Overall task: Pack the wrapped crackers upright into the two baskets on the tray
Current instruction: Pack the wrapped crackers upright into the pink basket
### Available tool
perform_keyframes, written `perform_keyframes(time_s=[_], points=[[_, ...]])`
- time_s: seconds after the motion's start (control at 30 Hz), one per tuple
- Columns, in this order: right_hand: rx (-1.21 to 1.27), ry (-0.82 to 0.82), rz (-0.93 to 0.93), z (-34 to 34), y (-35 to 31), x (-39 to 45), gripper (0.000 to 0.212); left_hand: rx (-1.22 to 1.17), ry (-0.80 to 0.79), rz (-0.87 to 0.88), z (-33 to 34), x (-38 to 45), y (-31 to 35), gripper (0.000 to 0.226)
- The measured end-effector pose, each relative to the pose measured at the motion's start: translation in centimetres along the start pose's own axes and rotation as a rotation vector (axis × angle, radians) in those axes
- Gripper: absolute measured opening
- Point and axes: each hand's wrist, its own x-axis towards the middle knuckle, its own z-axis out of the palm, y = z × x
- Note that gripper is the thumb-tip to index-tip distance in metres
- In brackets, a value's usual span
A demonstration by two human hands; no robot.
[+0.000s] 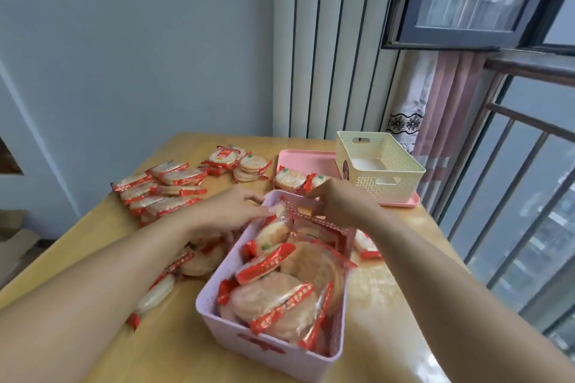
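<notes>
A pink basket [267, 348] stands on the wooden table in front of me, filled with several wrapped crackers [280, 305] that lean and lie at angles. My left hand [230, 211] reaches over its far left corner and pinches a wrapped cracker [278, 211] at the rim. My right hand [342, 202] is at the far rim, its fingers curled on the wrappers there. An empty cream basket [401, 183] stands on the pink tray [298, 158] at the back right.
Loose wrapped crackers lie in piles on the table [118, 227] at the left [161, 190], at the back [236, 162], under my left arm [193, 261] and on the tray [289, 179]. One pack [367, 246] lies right of the pink basket. A window railing [513, 183] runs along the right.
</notes>
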Motion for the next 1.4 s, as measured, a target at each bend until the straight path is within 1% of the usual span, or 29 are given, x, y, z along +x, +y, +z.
perform_keyframes(time_s=[0.07,0.1,0.13,0.2,0.23,0.27,0.3,0.33,0.37,0.43,0.47,0.53,0.6,0.63,0.7,0.73,0.8,0.87,0.9,0.97,1.03,1.07,1.1,1.13,1.17,1.23,1.3,1.33,1.4], points=[[0.011,0.038,-0.064,0.6,-1.4,1.5,0.037,-0.057,0.131,-0.008,0.4,0.8,-0.9,0.042],[0.019,0.056,-0.071,1.0,-2.0,2.0,0.036,-0.125,0.201,-0.043,0.5,1.2,-1.5,0.045],[0.023,0.086,-0.069,1.2,-2.4,2.2,0.035,-0.199,0.267,-0.076,0.7,1.6,-2.0,0.04],[0.068,0.187,-0.06,1.5,-2.9,2.7,0.027,-0.286,0.362,-0.098,0.9,2.1,-2.7,0.015],[0.113,0.241,-0.067,1.4,-3.0,2.8,0.022,-0.294,0.398,-0.094,1.2,2.3,-2.8,0.013],[0.182,0.273,-0.078,1.2,-3.1,2.8,0.016,-0.315,0.431,-0.084,1.6,2.7,-3.0,0.021],[0.283,0.268,-0.107,1.0,-3.3,2.9,0.011,-0.33,0.464,-0.058,1.8,3.1,-3.0,0.028],[0.394,0.207,-0.16,0.7,-3.5,2.8,0.008,-0.344,0.487,-0.017,2.2,3.6,-2.9,0.032],[0.485,0.104,-0.23,0.5,-3.8,2.7,0.008,-0.371,0.492,0.034,2.4,3.9,-2.7,0.035],[0.522,-0.092,-0.316,0.5,-4.2,2.5,0.01,-0.529,0.456,0.088,2.8,4.7,-2.2,0.041],[0.498,-0.141,-0.329,0.6,-4.3,2.5,0.013,-0.639,0.428,0.086,2.9,4.9,-1.8,0.043],[0.482,-0.163,-0.325,1.0,-4.6,2.9,0.015,-0.777,0.445,0.052,3.1,5.6,-1.9,0.048],[0.503,-0.208,-0.301,1.1,-4.8,3.2,0.018,-0.842,0.515,0.003,3.3,6.1,-2.2,0.055],[0.497,-0.241,-0.292,1.1,-4.9,3.2,0.023,-0.871,0.553,-0.013,3.5,6.2,-2.1,0.057],[0.432,-0.293,-0.309,0.7,-5.0,3.0,0.033,-0.94,0.596,-0.033,4.0,6.4,-2.0,0.056],[0.41,-0.316,-0.322,0.7,-4.9,2.9,0.034,-0.983,0.608,-0.04,4.2,6.5,-2.0,0.055],[0.368,-0.347,-0.31,0.5,-4.8,2.7,0.03,-1.027,0.613,-0.038,4.4,6.6,-2.1,0.051],[0.367,-0.338,-0.268,0.3,-4.6,2.7,0.027,-1.027,0.602,-0.039,4.0,6.4,-1.9,0.048],[0.395,-0.316,-0.25,0.7,-4.5,2.8,0.027,-1.034,0.576,-0.054,3.8,6.2,-1.9,0.047],[0.452,-0.222,-0.232,1.2,-4.6,3.2,0.029,-1.044,0.477,-0.082,3.1,6.0,-2.0,0.044],[0.536,-0.128,-0.206,1.6,-4.7,3.4,0.021,-1.017,0.357,-0.066,2.2,5.7,-2.2,0.038],[0.605,-0.087,-0.179,1.4,-4.6,3.4,0.015,-0.978,0.322,-0.039,1.7,5.7,-2.2,0.033],[0.716,-0.068,-0.139,1.2,-4.4,3.2,0.008,-0.933,0.307,-0.012,1.3,5.6,-2.2,0.027],[0.851,-0.056,-0.11,0.8,-4.0,3.1,0.006,-0.893,0.3,0.02,0.9,5.5,-2.3,0.022],[0.968,-0.036,-0.095,0.5,-3.6,3.0,0.011,-0.857,0.291,0.06,0.4,5.4,-2.2,0.019],[1.12,0.005,-0.101,-0.2,-2.7,2.8,0.02,-0.794,0.258,0.147,-0.2,5.1,-2.1,0.014],[1.187,0.022,-0.103,-0.6,-2.3,2.7,0.026,-0.781,0.247,0.232,-0.5,4.9,-2.0,0.01],[1.201,0.026,-0.095,-0.5,-2.2,2.7,0.027,-0.762,0.27,0.265,-0.6,4.9,-2.0,0.007],[1.185,0.037,-0.086,-0.2,-2.1,2.8,0.029,-0.675,0.325,0.294,-0.6,4.9,-2.0,0.011]])
